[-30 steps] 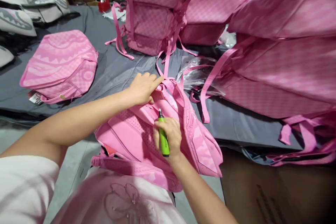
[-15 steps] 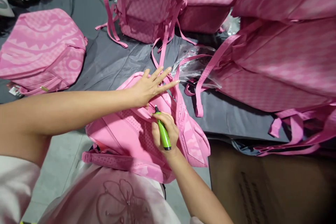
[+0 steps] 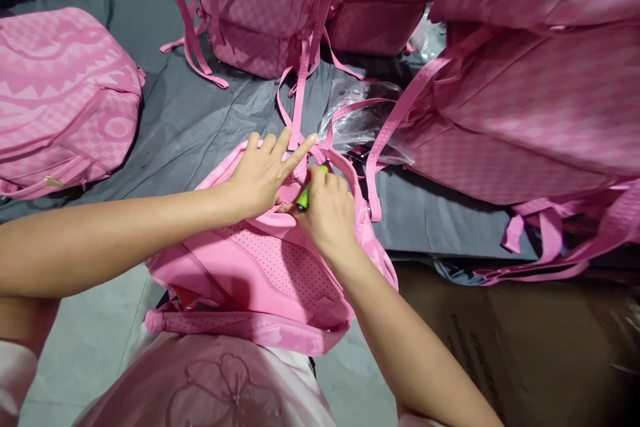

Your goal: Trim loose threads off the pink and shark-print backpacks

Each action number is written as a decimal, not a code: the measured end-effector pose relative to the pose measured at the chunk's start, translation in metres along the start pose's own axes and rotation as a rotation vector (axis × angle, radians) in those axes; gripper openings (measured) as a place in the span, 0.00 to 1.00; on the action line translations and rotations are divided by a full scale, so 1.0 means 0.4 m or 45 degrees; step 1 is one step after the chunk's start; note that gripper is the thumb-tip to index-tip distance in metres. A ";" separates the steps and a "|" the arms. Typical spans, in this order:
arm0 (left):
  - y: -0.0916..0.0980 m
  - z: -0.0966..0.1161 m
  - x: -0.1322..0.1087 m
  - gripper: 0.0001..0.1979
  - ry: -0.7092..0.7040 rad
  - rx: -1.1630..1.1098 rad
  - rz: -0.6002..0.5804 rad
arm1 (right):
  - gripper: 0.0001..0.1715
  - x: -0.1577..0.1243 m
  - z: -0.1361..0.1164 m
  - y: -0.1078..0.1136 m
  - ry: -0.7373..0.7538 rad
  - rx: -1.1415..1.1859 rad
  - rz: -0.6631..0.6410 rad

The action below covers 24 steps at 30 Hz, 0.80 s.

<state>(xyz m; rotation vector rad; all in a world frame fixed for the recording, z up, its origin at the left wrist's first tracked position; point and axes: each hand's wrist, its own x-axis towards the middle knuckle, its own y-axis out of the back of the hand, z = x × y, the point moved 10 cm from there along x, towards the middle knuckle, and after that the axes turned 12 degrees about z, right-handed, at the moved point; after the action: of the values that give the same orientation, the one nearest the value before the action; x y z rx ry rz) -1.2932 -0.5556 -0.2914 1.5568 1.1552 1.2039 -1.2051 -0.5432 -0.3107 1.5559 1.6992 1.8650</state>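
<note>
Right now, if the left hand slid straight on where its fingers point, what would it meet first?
Probably the clear plastic bag just past the left hand, though a pink strap loops over it; depth is unclear.

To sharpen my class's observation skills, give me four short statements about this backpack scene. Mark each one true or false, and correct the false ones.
1. The right hand grips a green marker. True.
2. The left hand lies with its fingers spread on the pink backpack nearest the person. True.
3. The table cover is white. False: it is grey.
4. The backpack at the far left is blue. False: it is pink and patterned.
</note>
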 end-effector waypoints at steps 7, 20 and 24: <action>0.004 0.004 0.001 0.51 -0.015 0.015 -0.047 | 0.29 0.008 -0.016 -0.033 0.043 -0.041 -0.109; 0.008 0.008 0.004 0.39 -0.044 -0.056 -0.024 | 0.10 -0.022 0.011 0.103 -0.159 0.992 -0.336; 0.016 0.013 0.003 0.36 -0.067 -0.046 -0.022 | 0.14 0.003 -0.036 0.051 0.093 0.952 -0.735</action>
<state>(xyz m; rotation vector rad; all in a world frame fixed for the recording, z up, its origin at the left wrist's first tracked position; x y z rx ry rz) -1.2869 -0.5563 -0.2860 1.5399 1.1050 1.1597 -1.2065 -0.5581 -0.2908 0.9670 2.6955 1.0565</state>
